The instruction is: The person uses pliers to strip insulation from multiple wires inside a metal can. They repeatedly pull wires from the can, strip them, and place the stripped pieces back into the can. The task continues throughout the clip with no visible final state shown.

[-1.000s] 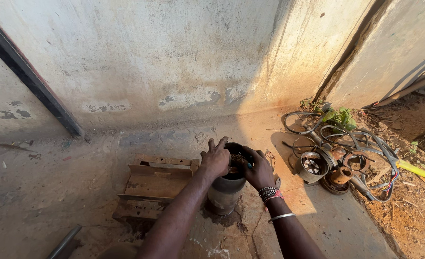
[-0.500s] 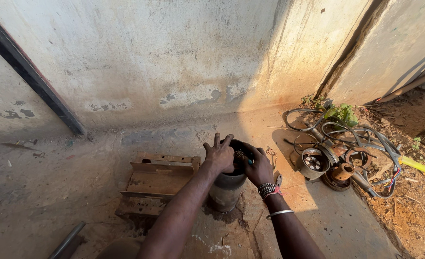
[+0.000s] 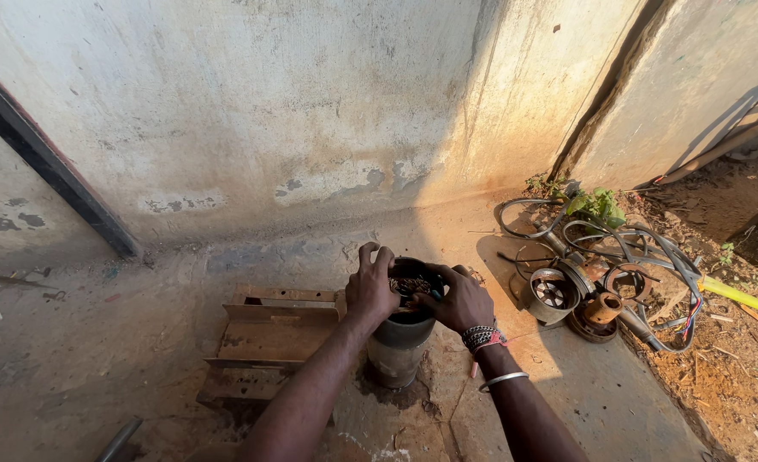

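Note:
An upright grey metal cylinder, like a motor housing with copper windings in its open top, stands on the concrete floor. My left hand rests on the left of its rim, fingers curled over the top edge. Gripping the right side of the rim is my right hand, which wears a beaded bracelet and a metal bangle at the wrist. Both hands hide much of the opening.
A low wooden box lies just left of the cylinder. Motor parts, round metal covers and tangled cables sit to the right, by a yellow pipe and dirt. A stained wall rises behind; a dark bar leans left.
My left hand's fingers have closed from spread to curled over the rim. The view has shifted slightly closer; the cylinder stays in place.

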